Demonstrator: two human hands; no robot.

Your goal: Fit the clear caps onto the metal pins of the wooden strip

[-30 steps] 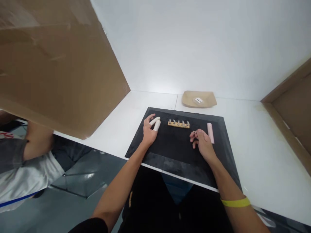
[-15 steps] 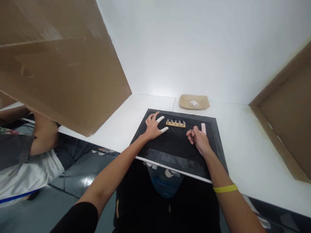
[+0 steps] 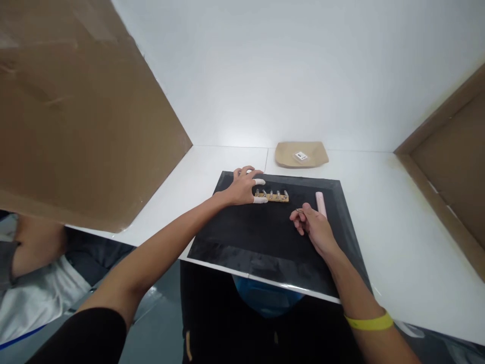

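Note:
My left hand (image 3: pixel 244 189) is open around the left end of a small wooden strip (image 3: pixel 278 198). White finger cots cover its thumb and index finger; the thumb lies along the strip's near side, the index finger beyond the far side. Whether the thumb presses on the strip I cannot tell. Several small metal-looking pieces (image 3: pixel 271 194) stand in a row on the strip, some tilted. To the right, my right hand (image 3: pixel 314 225) is closed in a pinch on a small thin metal piece (image 3: pixel 299 211), mostly hidden by the fingers.
A black mat (image 3: pixel 250 227) lies on the white table (image 3: pixel 401 227). A pale pink cylinder (image 3: pixel 320 203) rests by my right hand. Behind the mat stands a brown tray (image 3: pixel 284 156) holding a small labelled packet (image 3: pixel 300 156). Cardboard panels flank both sides; another person's arm (image 3: pixel 38 245) shows at left.
My left hand has moved right, from beside the strip to around its left end. The right hand keeps its pinch close to the same spot. The camera view has shifted slightly.

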